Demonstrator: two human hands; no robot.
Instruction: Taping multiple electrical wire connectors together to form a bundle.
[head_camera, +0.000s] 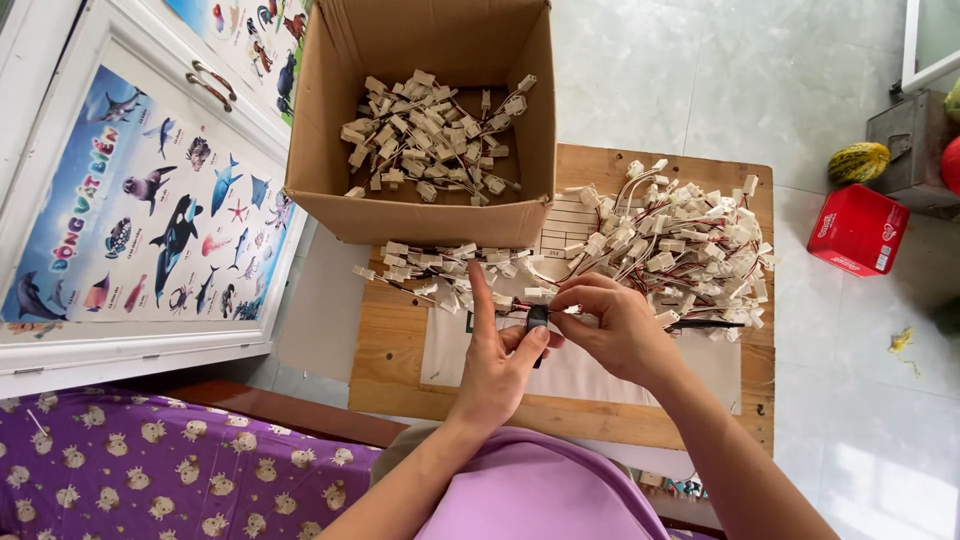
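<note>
My left hand (495, 365) is over the near part of a small wooden table (400, 350), index finger straight up, thumb and other fingers pinching a small black part (538, 318). My right hand (610, 325) meets it from the right, fingertips closed on the same small part and a thin wire end. A pile of white plastic connectors with red and black wires (680, 245) lies just beyond my right hand. A row of similar connectors (440, 265) lies beyond my left hand.
An open cardboard box (320, 150) with several white connectors stands at the table's far left. A white cabinet door with a sea-animal poster (150, 200) is left. A red box (857, 230) and a striped gourd (858, 161) lie on the tiled floor right. Purple patterned cloth (150, 470) is near left.
</note>
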